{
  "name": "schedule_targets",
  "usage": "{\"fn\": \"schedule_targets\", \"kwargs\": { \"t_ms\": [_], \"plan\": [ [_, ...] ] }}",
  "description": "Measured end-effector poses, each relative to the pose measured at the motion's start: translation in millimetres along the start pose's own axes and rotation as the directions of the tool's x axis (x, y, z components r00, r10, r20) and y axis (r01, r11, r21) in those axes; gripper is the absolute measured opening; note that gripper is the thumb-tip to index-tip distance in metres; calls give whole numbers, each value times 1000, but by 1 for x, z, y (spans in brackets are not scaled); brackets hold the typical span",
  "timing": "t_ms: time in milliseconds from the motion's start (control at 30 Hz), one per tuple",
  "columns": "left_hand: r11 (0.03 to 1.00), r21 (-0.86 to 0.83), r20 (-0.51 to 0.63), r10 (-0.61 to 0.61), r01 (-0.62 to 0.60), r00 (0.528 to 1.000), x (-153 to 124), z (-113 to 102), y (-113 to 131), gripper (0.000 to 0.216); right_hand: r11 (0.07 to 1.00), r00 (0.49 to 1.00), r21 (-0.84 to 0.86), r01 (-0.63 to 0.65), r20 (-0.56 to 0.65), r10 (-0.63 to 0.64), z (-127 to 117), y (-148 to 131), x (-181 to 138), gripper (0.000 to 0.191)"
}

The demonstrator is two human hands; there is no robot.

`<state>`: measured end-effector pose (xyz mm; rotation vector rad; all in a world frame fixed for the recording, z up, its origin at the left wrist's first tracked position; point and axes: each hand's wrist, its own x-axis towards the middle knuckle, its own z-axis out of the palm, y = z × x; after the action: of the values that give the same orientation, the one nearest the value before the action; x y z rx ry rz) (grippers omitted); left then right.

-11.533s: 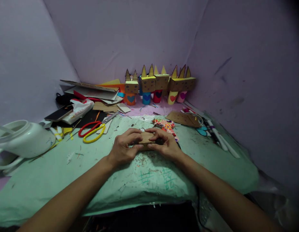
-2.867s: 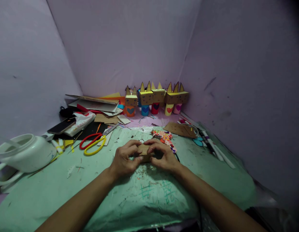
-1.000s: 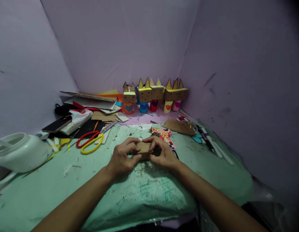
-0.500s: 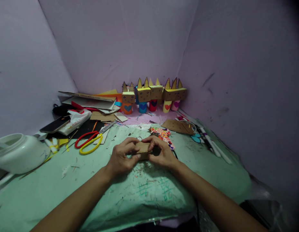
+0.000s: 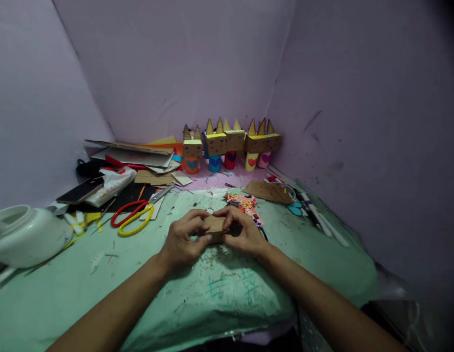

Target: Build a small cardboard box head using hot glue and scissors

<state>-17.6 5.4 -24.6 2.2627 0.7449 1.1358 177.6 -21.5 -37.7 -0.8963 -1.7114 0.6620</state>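
Note:
Between my two hands is a small brown cardboard box (image 5: 215, 226), held just above or on the green-covered table (image 5: 146, 278); I cannot tell which. My left hand (image 5: 184, 238) pinches its left end, fingers along the top edge and thumb at the front. At the right end, my right hand (image 5: 246, 231) grips it with bent fingers above and the thumb below. Just behind the right hand lies a colourful patterned item (image 5: 245, 201). Scissors (image 5: 140, 212) with red and yellow handles rest to the left of my left hand.
Several cardboard-headed figures (image 5: 230, 144) with pointed ears stand along the back wall. Cardboard and paper sheets (image 5: 139, 156) pile up at the back left, near a white pot (image 5: 32, 237). On the right lie a brown cardboard piece (image 5: 267, 191) and pens (image 5: 318, 215).
My hands keep the same hold on the cardboard box. The whole view has shifted slightly, so everything sits a little further left.

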Motion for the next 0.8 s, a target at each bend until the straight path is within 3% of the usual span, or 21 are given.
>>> {"fn": "schedule_targets", "kwargs": {
  "t_ms": [800],
  "plan": [
    [1000, 20, -3, 12, -12, 1000, 2, -1, 1, 6, 999, 1000, 43, -24, -3, 24, 1, 0, -1, 20]
  ]
}}
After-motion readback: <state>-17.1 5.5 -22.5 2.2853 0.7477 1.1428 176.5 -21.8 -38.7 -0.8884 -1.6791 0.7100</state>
